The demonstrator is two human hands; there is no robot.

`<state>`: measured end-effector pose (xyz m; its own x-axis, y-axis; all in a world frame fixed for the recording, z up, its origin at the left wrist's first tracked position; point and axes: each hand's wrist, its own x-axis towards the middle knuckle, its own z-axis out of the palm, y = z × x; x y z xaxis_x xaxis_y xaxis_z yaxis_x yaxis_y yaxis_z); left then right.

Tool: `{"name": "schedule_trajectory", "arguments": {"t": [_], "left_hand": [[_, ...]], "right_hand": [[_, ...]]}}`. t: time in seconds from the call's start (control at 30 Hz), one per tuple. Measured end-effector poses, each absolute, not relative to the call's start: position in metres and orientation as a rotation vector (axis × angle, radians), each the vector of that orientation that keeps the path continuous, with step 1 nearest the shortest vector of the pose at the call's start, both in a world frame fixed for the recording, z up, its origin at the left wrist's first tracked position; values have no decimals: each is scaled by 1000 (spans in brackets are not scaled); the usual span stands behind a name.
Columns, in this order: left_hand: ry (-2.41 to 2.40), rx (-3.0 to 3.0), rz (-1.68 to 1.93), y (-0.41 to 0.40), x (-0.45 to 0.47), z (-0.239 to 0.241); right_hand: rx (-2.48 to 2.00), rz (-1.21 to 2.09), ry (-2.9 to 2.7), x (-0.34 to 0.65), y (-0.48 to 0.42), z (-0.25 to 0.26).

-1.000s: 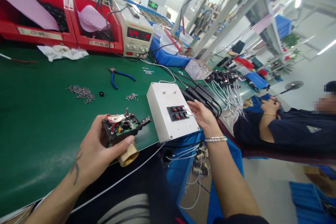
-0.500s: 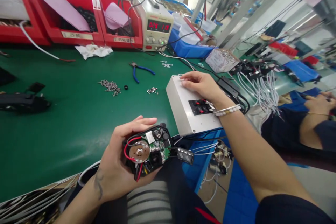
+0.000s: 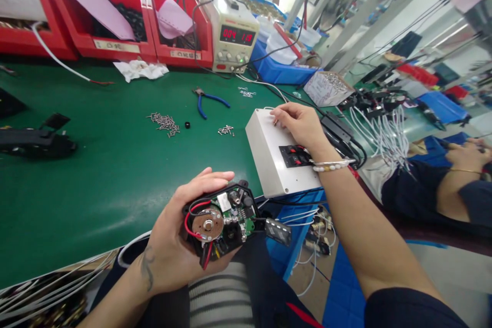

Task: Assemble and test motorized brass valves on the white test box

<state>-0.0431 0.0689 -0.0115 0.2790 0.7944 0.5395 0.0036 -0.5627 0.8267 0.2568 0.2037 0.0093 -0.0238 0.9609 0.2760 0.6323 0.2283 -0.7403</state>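
Note:
My left hand is wrapped round an open black housing with a motor and circuit board. Its round copper-coloured motor, green board, and red and black wires face up. A small black piece with white marks sticks out on its right. My right hand rests on a light grey metal box, thumb and fingertips pinched together near its far end. A small metallic bit shows under those fingertips, too covered to name. Beside the wrist, the box carries a black terminal block with red tabs.
Blue-handled cutters, a heap of screws and a smaller screw pile lie on the green table. Behind stand red bins and a power supply with lit digits. Another person's hands are at the right.
The fingers of my right hand have shifted slightly at the box's far end, showing a metallic bit. The left digits on the power supply now read lower. The left hand keeps its hold.

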Motion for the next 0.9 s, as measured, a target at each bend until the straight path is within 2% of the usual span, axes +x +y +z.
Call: {"name": "schedule_trajectory", "arguments": {"t": [0.9], "left_hand": [[693,1925,1332,70,-44,-10]], "right_hand": [[-1574,447,-1748,255,197,16]]}}
